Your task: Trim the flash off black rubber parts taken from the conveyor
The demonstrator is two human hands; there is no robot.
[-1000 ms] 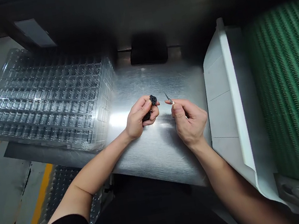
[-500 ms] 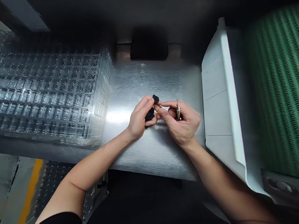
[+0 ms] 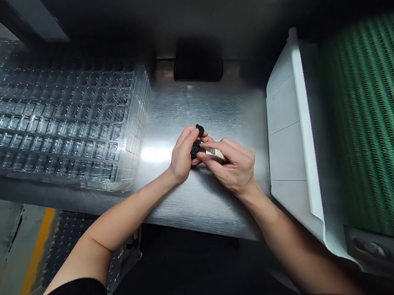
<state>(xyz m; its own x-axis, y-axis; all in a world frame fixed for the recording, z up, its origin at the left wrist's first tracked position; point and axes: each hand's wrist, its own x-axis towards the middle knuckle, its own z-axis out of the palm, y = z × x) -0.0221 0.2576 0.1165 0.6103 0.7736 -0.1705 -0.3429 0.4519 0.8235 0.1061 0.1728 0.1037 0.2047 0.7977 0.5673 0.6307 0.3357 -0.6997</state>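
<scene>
A: What does the left hand grip?
B: Black parts, its fingers closed on them above the metal tabletop.
A: And the right hand?
B: Fingers clamped on a pale-handled tool, beside the black parts.

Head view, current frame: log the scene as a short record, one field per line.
Left hand: holds small black parts
Right hand: grips small cream-coloured tool
Tool tip contact: cannot tell
Work surface: scratched metal table
Left side: clear plastic trays with moulded pockets
Right side: white panel, then green ribbed belt
</scene>
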